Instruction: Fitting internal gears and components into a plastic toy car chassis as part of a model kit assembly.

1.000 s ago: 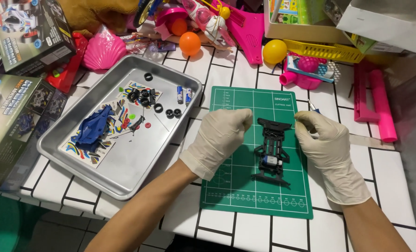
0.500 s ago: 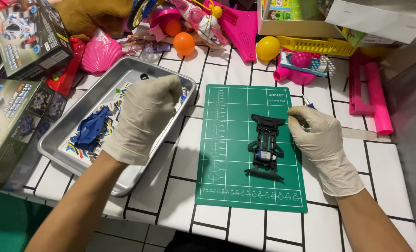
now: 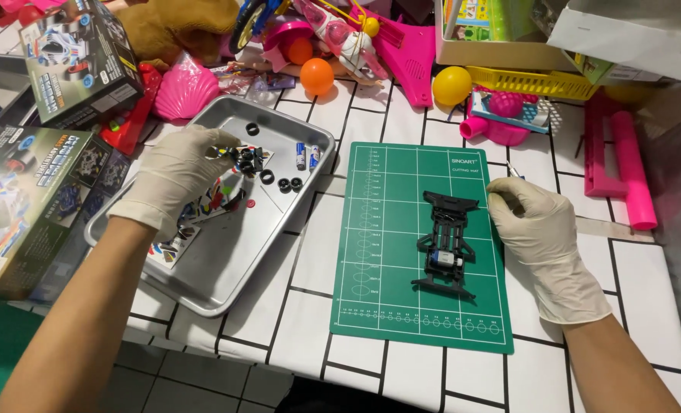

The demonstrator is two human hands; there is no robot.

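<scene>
Reaching into the metal tray, the gloved left hand has its fingertips down among a cluster of small black parts near the tray's far side; whether anything is pinched yet cannot be told, since the fingers cover the contact. Gloved right hand rests at the right edge of the green cutting mat, fingers curled loosely, seemingly around a thin tool whose metal tip pokes out above the knuckles; grip not clear. Black toy car chassis lies flat on the mat just left of that hand, close to but seemingly not touched by it, long axis running away from the person. In the tray: loose black tyres, two small batteries, a sticker sheet partly under the hand. Judgement: picking a small part cleanly wants a fingertip pinch on one piece only, lifted straight up so neighbours do not scatter; the right hand would do well to steady the chassis. Beyond: printed kit boxes at left, an orange ball, a yellow ball, pink plastic toys along the far side.
</scene>
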